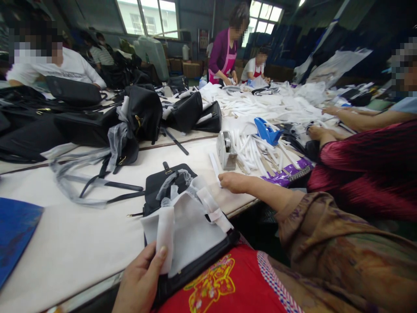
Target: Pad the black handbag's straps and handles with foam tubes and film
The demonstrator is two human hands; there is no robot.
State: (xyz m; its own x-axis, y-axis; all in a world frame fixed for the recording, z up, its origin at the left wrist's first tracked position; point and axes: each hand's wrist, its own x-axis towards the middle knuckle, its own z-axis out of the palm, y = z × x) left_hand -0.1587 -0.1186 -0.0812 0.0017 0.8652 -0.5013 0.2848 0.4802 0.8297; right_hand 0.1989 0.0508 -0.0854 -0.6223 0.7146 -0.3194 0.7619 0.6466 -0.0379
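Note:
A black handbag (205,255) lies at the table's edge against my lap, with a white sheet (197,230) over its near face. My left hand (141,274) pinches a white foam strip (165,232) at the bag's left side, thumb on top. A second foam-wrapped piece (210,206) stands along the bag's right side. Clear plastic wrap and the black flap (151,189) show behind the sheet. Out to the right, my right hand (233,181) is closed on the lower end of a white strip (214,167), beside a tape dispenser (227,150).
Several black bags (143,111) and loose straps cover the table's far left. A blue tape dispenser (269,130) rests on heaped white strips (247,152). A blue board (16,234) lies at left. Co-workers sit and stand around; one in dark red (365,165) is close at right.

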